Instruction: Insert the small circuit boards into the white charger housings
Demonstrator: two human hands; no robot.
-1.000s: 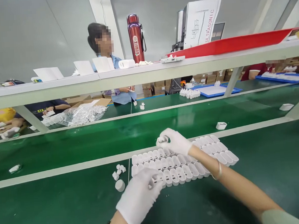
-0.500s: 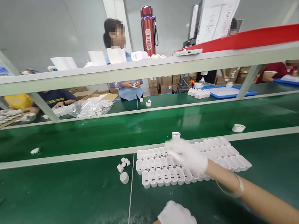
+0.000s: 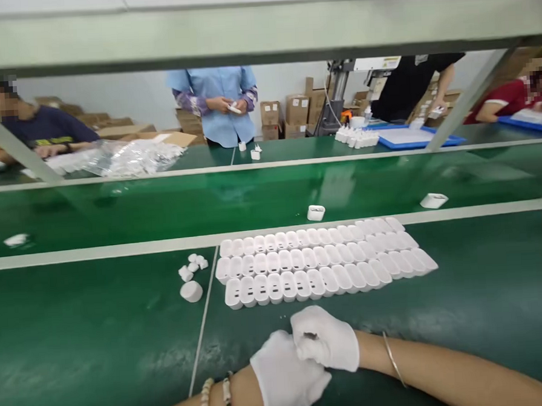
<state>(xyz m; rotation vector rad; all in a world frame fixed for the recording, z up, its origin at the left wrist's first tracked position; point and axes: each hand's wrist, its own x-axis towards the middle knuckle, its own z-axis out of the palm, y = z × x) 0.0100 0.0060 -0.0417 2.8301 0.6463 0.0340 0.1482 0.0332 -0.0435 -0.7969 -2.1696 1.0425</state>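
Note:
Both hands wear white gloves and meet above the near part of the green bench. My right hand (image 3: 327,338) is closed, with its fingers bent down against my left hand. My left hand (image 3: 286,375) is curled in below it, its back toward me. Whatever lies between the fingers is hidden by the gloves. Just beyond them stand three rows of white, oval plastic housings (image 3: 275,287), hollow side up, several with small dark slots in the bottom. To their left lie a rounded white piece (image 3: 191,291) and several small white pieces (image 3: 193,267).
Past a pale rail (image 3: 119,250) runs a green belt (image 3: 162,205) with a white housing (image 3: 316,213) and another white piece (image 3: 434,200) on it. A shelf beam (image 3: 244,32) crosses overhead. Co-workers sit or stand opposite, near a bag of white parts (image 3: 136,157) and a blue tray (image 3: 404,136).
My right hand has come back from over the rows toward me and now meets my left hand. The view has tipped downward, and the housing on the belt remains there.

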